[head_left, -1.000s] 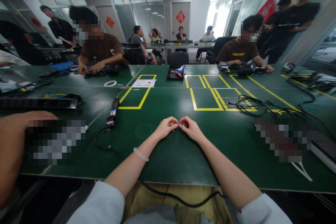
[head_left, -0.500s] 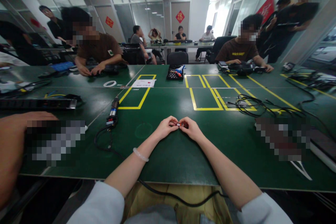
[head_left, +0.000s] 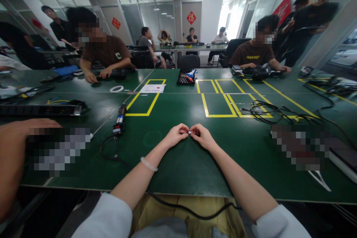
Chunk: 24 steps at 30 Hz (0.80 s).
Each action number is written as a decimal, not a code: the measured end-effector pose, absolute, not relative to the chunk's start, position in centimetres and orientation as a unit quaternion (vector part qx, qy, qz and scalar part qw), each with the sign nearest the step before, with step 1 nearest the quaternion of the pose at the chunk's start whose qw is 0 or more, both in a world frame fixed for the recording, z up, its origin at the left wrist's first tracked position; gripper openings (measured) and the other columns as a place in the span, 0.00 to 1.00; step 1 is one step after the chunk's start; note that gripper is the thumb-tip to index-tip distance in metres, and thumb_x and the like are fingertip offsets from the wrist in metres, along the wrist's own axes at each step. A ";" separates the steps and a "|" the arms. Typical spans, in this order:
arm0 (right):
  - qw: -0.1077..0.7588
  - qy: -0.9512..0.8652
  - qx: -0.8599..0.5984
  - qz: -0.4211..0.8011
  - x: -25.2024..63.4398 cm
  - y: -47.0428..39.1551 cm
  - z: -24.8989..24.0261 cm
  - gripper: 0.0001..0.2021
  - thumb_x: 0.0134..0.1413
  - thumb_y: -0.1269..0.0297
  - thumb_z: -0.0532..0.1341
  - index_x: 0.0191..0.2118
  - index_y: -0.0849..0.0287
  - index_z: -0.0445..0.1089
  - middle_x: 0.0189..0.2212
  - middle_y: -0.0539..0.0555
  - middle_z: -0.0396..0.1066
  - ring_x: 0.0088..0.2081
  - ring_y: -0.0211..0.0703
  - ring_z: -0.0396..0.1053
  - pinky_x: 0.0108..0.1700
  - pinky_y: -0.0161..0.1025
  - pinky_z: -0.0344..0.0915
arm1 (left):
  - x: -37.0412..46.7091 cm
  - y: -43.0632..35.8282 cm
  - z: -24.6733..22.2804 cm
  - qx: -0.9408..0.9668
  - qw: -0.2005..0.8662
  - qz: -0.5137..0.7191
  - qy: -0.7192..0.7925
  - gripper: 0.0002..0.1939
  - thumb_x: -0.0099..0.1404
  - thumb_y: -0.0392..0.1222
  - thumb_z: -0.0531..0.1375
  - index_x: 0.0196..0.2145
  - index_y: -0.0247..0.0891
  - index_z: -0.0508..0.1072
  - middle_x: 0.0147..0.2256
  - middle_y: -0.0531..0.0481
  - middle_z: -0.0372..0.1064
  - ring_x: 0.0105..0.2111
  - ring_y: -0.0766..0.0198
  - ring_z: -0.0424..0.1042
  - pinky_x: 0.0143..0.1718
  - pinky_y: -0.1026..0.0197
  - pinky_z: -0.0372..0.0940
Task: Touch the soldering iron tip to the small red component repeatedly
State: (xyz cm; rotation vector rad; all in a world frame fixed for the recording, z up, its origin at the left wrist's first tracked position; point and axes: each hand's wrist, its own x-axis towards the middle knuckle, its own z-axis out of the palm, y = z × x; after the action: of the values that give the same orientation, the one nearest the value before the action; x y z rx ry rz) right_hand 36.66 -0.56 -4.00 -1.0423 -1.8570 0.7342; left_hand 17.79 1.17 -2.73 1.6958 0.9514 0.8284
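Observation:
Fingertips of my left hand (head_left: 177, 135) and my right hand (head_left: 202, 135) meet in a pinch over the green table (head_left: 189, 171). Between them is a small white piece with reddish bits (head_left: 190, 132), too tiny to name exactly. Both hands are closed on it, and fingers cover most of it. A pale bracelet (head_left: 149, 164) circles my left wrist. To the left of that hand, a black and silver electric screwdriver (head_left: 120, 116) lies on the table with its cable trailing toward me.
Yellow tape outlines (head_left: 220, 115) mark the table ahead. A black tray (head_left: 186, 78) with tools stands farther back, near a white paper (head_left: 153, 88). Black cables (head_left: 262, 111) tangle at right. A neighbour's arm (head_left: 13, 156) reaches in at left. Two people work opposite.
My hands keep nearly the same place and pinch, with only a tiny shift of the piece. Across the table at left, a person's hands have moved slightly.

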 end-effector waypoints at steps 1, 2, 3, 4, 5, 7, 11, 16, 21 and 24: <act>0.428 -0.746 -0.417 0.292 36.7 -0.6 -4.0 0.07 0.49 0.73 0.60 0.36 0.58 0.68 0.31 0.49 0.65 0.30 0.36 0.63 0.34 0.34 0.61 | 17.8 1.1 -2.7 0.697 0.496 0.340 0.392 0.12 0.54 0.35 0.61 0.38 0.34 0.69 0.36 0.48 0.71 0.33 0.67 0.71 0.33 0.65 0.63; 0.427 -0.748 -0.417 0.290 36.7 -0.6 -4.0 0.07 0.49 0.73 0.60 0.36 0.58 0.68 0.31 0.49 0.65 0.30 0.36 0.64 0.34 0.34 0.61 | 17.8 1.1 -2.6 0.695 0.499 0.338 0.392 0.12 0.54 0.35 0.61 0.38 0.34 0.69 0.36 0.48 0.71 0.33 0.67 0.71 0.32 0.66 0.63; 0.427 -0.750 -0.416 0.288 36.7 -0.6 -4.0 0.07 0.49 0.74 0.59 0.36 0.58 0.68 0.31 0.49 0.65 0.31 0.36 0.64 0.34 0.34 0.61 | 17.8 1.1 -2.6 0.693 0.502 0.338 0.392 0.12 0.54 0.35 0.61 0.38 0.33 0.69 0.35 0.48 0.71 0.32 0.68 0.70 0.32 0.66 0.63; 0.426 -0.751 -0.416 0.286 36.7 -0.6 -4.0 0.08 0.48 0.74 0.60 0.36 0.58 0.68 0.31 0.49 0.65 0.31 0.36 0.64 0.35 0.34 0.61 | 17.8 1.1 -2.5 0.692 0.503 0.339 0.392 0.12 0.54 0.35 0.60 0.38 0.33 0.69 0.35 0.48 0.71 0.32 0.68 0.70 0.32 0.66 0.63; 0.424 -0.753 -0.416 0.284 36.7 -0.6 -4.0 0.08 0.48 0.74 0.60 0.36 0.58 0.68 0.31 0.49 0.65 0.31 0.36 0.64 0.35 0.34 0.61 | 17.8 1.0 -2.5 0.691 0.503 0.339 0.393 0.12 0.54 0.34 0.60 0.37 0.33 0.69 0.35 0.48 0.71 0.31 0.68 0.70 0.31 0.66 0.63; 0.420 -0.755 -0.418 0.282 36.7 -0.6 -4.0 0.08 0.48 0.74 0.60 0.36 0.58 0.68 0.31 0.49 0.65 0.31 0.36 0.63 0.34 0.34 0.60 | 17.8 1.0 -2.4 0.691 0.502 0.338 0.394 0.11 0.53 0.34 0.60 0.37 0.33 0.69 0.33 0.49 0.71 0.30 0.69 0.70 0.31 0.66 0.62; 0.416 -0.758 -0.415 0.283 36.6 -0.7 -4.0 0.08 0.48 0.74 0.59 0.36 0.58 0.68 0.31 0.49 0.64 0.30 0.36 0.63 0.34 0.34 0.60 | 17.8 1.0 -2.3 0.687 0.508 0.332 0.399 0.11 0.52 0.34 0.60 0.36 0.33 0.69 0.31 0.50 0.71 0.28 0.70 0.69 0.30 0.67 0.62; 0.409 -0.761 -0.419 0.279 36.6 -0.8 -3.9 0.08 0.48 0.75 0.60 0.36 0.58 0.68 0.31 0.49 0.64 0.30 0.36 0.62 0.35 0.34 0.60 | 17.8 0.9 -2.2 0.680 0.511 0.332 0.409 0.11 0.52 0.35 0.61 0.35 0.33 0.69 0.31 0.50 0.71 0.28 0.69 0.69 0.30 0.66 0.62; 0.406 -0.763 -0.420 0.277 36.6 -0.8 -3.9 0.08 0.48 0.74 0.60 0.36 0.58 0.68 0.32 0.49 0.65 0.30 0.36 0.62 0.34 0.34 0.60 | 17.9 0.9 -2.1 0.673 0.514 0.329 0.417 0.09 0.52 0.36 0.62 0.32 0.33 0.68 0.28 0.51 0.70 0.27 0.69 0.69 0.29 0.66 0.61; 0.409 -0.762 -0.418 0.278 36.6 -0.7 -4.0 0.08 0.48 0.74 0.60 0.36 0.58 0.68 0.32 0.49 0.66 0.31 0.36 0.63 0.35 0.34 0.60 | 17.9 1.0 -2.3 0.673 0.516 0.330 0.414 0.10 0.53 0.37 0.63 0.32 0.32 0.68 0.28 0.50 0.70 0.27 0.69 0.69 0.29 0.66 0.61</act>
State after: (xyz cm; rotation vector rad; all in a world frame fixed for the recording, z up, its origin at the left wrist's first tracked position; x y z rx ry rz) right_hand 36.62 -0.71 -3.98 -1.0529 -1.9185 0.7013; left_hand 17.86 0.98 -2.30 1.6170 0.9945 0.7933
